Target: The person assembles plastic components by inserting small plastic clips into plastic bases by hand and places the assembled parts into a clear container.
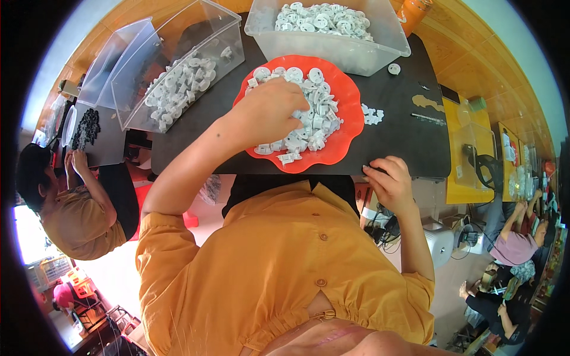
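Observation:
A red wavy-rimmed plate (pixel 347 133) on the dark table holds a heap of small white plastic parts (pixel 320 107), some with round caps. Over the left side of that heap is my left hand (pixel 270 110), its fingers curled down among the parts; what they grip is hidden. My right hand (pixel 389 181) is at the table's near edge, right of the plate. Its thumb and fingers are bent together in a pinch, and anything between them is too small to name. Beside the plate lie some flat white pieces (pixel 372 114).
Behind the plate stands a translucent bin (pixel 326 47) of white parts; a clear bin (pixel 217 59) with more is at left. One round white part (pixel 393 69) and a thin strip (pixel 428 119) lie on the right. A co-worker (pixel 83 213) sits at left by black pieces (pixel 87 129).

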`<state>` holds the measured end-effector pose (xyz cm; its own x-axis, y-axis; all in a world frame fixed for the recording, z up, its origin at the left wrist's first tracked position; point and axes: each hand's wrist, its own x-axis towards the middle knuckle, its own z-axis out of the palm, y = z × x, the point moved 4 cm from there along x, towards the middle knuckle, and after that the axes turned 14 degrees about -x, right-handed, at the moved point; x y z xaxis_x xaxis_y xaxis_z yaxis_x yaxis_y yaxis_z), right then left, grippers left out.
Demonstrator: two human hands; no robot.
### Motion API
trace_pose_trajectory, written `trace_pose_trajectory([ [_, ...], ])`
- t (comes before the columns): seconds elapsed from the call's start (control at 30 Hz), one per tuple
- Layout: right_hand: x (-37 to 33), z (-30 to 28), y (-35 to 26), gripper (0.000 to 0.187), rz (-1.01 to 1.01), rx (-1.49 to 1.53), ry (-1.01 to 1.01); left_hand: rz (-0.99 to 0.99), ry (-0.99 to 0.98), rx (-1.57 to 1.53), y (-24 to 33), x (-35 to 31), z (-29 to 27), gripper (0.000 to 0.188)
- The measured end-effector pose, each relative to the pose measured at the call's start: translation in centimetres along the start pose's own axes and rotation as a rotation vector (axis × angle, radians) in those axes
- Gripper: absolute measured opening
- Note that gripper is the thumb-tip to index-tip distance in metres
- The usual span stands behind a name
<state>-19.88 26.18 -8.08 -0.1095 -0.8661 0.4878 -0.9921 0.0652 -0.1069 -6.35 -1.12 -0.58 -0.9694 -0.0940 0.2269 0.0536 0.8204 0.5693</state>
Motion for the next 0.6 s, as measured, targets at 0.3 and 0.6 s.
trace_pose_trajectory([
  [0.3,3.4,-1.1,-1.4,0.011,0.41,0.46,0.208,-0.272,0.022,-0.787,-1.0,-0.1,0.9,0.022],
  [0.6,12.9,0.1,-5.8,0.015,0.378,0.78,0.451,-0.275,0.255,-1.69,1.0,-2.0,2.4,0.027],
])
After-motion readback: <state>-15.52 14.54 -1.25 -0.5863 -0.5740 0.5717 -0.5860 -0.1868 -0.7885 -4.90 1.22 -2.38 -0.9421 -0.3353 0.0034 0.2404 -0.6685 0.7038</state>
